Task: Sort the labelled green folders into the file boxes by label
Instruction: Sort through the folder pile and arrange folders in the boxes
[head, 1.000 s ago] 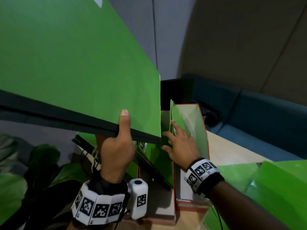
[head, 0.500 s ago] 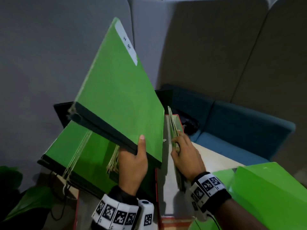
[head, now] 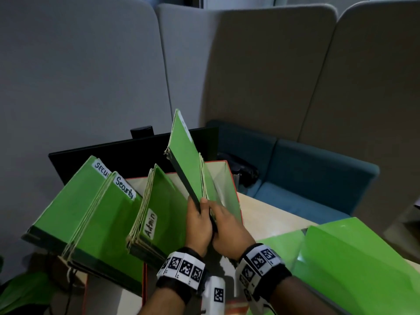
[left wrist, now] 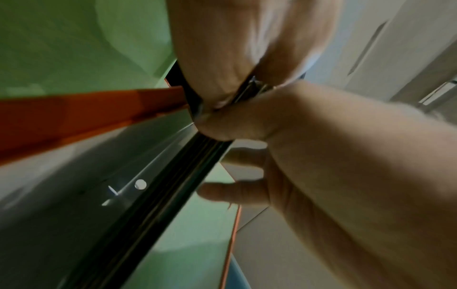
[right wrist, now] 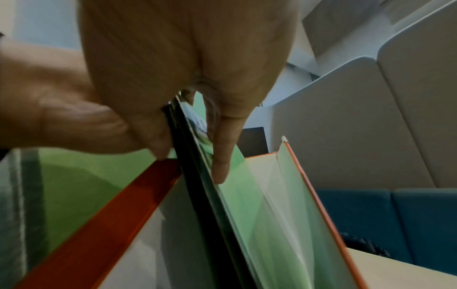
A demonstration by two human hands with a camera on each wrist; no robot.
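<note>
In the head view both hands hold one green folder (head: 185, 162) with a dark spine, standing nearly upright in the rightmost red file box (head: 234, 192). My left hand (head: 200, 214) grips its lower edge from the left, and my right hand (head: 223, 221) pinches it from the right. In the right wrist view the folder's spine (right wrist: 197, 185) runs down between thumb and fingers into the box, whose wall (right wrist: 316, 195) is orange-red. Left of it, a box holds folders labelled Admin (head: 163, 208), and further left lean two labelled Security (head: 109, 214). The held folder's label is unreadable.
Loose green folders (head: 352, 258) lie on the pale table (head: 272, 219) at the right. A black monitor (head: 113, 155) stands behind the boxes. A blue sofa (head: 318, 178) and grey partitions close the back. Plant leaves (head: 22, 292) show at the lower left.
The folder came down from high and tilted in front of the camera to nearly upright in the right box. My right hand left the box's folders and took hold of it.
</note>
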